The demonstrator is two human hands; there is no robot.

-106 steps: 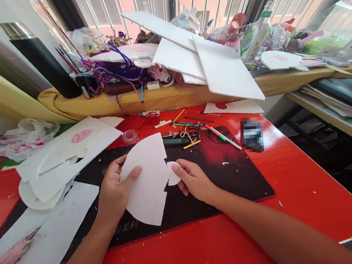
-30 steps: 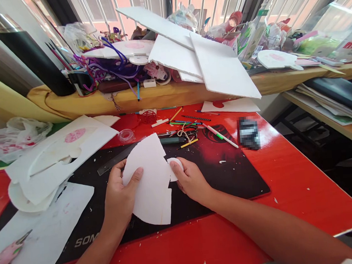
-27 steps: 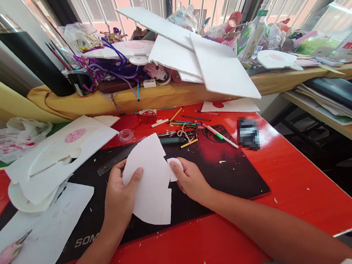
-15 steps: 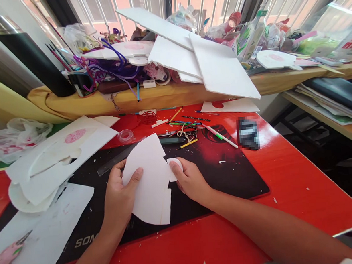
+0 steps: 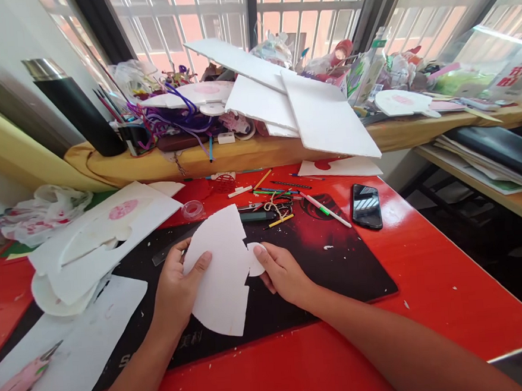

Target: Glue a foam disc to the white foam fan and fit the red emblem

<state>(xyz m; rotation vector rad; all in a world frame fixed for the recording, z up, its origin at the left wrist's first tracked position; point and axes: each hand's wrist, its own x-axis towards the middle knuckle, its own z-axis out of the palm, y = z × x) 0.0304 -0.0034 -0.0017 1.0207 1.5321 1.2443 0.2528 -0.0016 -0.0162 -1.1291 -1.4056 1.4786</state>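
My left hand (image 5: 182, 281) grips a white half-disc of foam board (image 5: 222, 281) by its curved left edge, thumb on top and fingers beneath. Notches are cut into the straight right edge of this piece. My right hand (image 5: 284, 271) pinches a small round white foam board piece (image 5: 255, 259) between thumb and fingers. The small piece meets the half-disc at its middle notch; whether they are joined I cannot tell. Both pieces are held above a black desk mat (image 5: 339, 285).
Pens and scissors (image 5: 277, 206) lie behind the mat, a phone (image 5: 366, 206) to their right. Cut foam boards (image 5: 154, 209) and a pink glue gun (image 5: 23, 379) are at the left. A black flask (image 5: 76, 113) and stacked white boards (image 5: 327, 113) stand on the cluttered sill.
The camera view has tilted up and shifted slightly left. My right hand still holds the small round piece at the half-disc's edge, now turned a little.
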